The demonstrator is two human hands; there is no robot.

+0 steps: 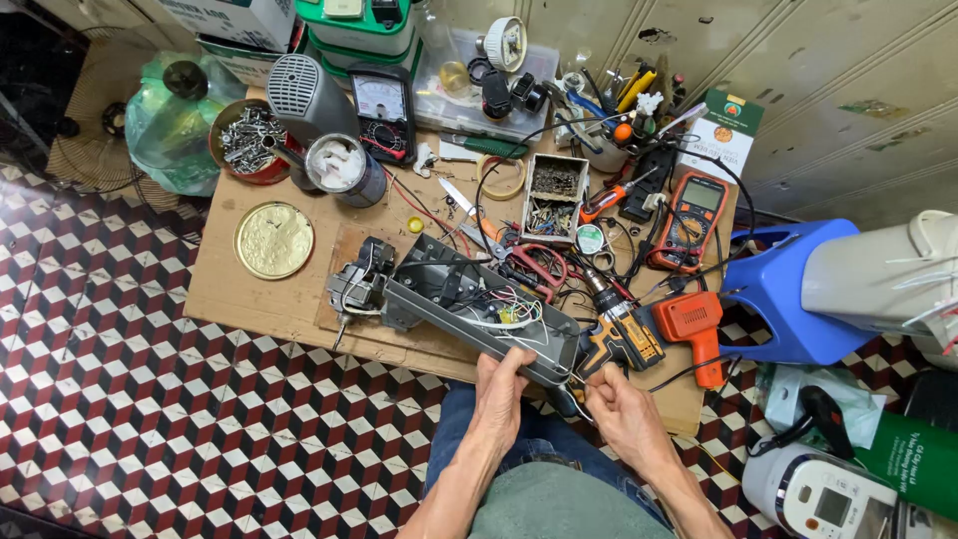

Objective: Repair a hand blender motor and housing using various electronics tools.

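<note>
A long grey plastic housing [469, 299] with loose wires inside lies tilted on the low wooden table [249, 299], a small motor [357, 284] at its far end. My left hand [499, 394] grips the near end of this housing. My right hand [619, 409] sits just right of it, fingers pinched on thin wires at the housing's corner. A yellow and black cordless drill [619, 334] lies right beside my right hand.
An orange glue gun [694, 324], orange multimeter [689, 215], red pliers [539, 265], parts box [554, 195], analog meter [381, 110], round brass lid [273, 240] and a bowl of bolts [244, 140] crowd the table. A blue stool [783, 289] stands right.
</note>
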